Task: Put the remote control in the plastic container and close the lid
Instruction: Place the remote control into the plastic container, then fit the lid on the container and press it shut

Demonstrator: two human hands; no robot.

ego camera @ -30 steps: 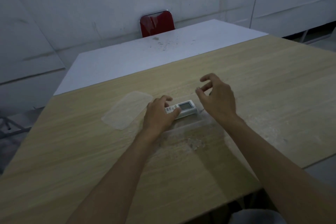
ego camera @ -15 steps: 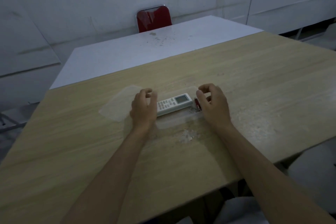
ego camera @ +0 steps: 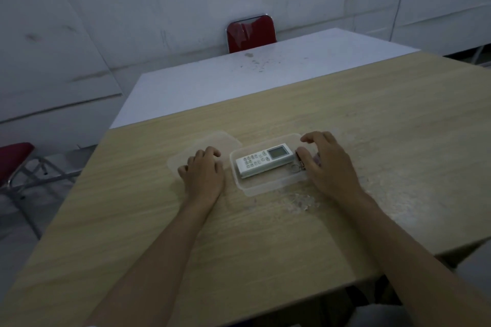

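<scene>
A white remote control with a small screen lies inside a clear plastic container on the wooden table. A key ring hangs off the remote's right end. The clear lid lies flat on the table just left of the container. My left hand rests on the lid's near part, fingers curled, holding nothing. My right hand sits at the container's right end with fingers spread over the rim; it touches the container, and I cannot tell whether it grips it.
The wooden table abuts a white table behind it. A red chair stands at the far wall, another red chair at the left. A pale scuffed patch marks the wood near the container.
My left hand let go of the remote and moved left onto the lid. My right hand came down to the container's right end. The remote now lies uncovered in the container.
</scene>
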